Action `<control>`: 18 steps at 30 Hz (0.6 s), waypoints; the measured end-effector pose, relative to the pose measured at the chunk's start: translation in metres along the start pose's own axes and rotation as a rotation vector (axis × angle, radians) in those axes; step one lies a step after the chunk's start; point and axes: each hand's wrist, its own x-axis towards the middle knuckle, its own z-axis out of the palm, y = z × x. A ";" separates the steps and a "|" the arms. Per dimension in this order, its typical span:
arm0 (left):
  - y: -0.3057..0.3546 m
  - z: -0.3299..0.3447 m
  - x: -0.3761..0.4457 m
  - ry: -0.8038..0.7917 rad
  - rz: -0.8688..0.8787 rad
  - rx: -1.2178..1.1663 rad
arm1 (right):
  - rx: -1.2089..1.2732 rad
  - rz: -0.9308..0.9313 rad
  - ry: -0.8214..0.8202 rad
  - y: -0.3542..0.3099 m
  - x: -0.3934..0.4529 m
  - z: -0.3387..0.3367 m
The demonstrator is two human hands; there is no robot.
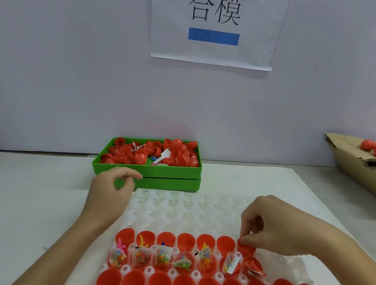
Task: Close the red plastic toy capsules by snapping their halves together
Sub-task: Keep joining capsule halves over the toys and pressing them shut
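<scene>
Right hand (275, 226) pinches the rim of an empty red plastic capsule half (246, 248) at the end of the row just below it; left hand (112, 189) hovers loosely curled, holding nothing, before the green plastic tray of loose halves (146, 177). Filled halves with protruding toy packets (231, 264) sit directly beneath in the white moulded holder (195, 210). Risk: a packet edge trapped at the seam would likely prevent snapping.

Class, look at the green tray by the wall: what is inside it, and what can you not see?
The green tray holds a heap of loose red capsule halves, some white paper slips and a few small coloured bits. Most of its floor, and anything under the heap, is covered.
</scene>
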 end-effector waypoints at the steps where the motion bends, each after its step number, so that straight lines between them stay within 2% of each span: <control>1: 0.007 -0.001 0.001 -0.011 0.020 0.003 | -0.001 0.002 0.007 0.000 0.000 0.000; 5: 0.044 -0.004 0.004 -0.156 0.155 0.040 | 0.002 0.007 0.013 0.001 -0.001 -0.004; 9: 0.084 -0.008 -0.002 -0.369 0.248 0.071 | 0.008 0.012 0.056 0.001 -0.004 -0.014; 15: 0.126 0.002 -0.031 -0.757 0.201 0.015 | 0.092 0.049 0.134 0.000 -0.014 -0.035; 18: 0.134 0.015 -0.049 -0.874 0.180 0.052 | 0.150 0.074 0.178 -0.005 -0.017 -0.040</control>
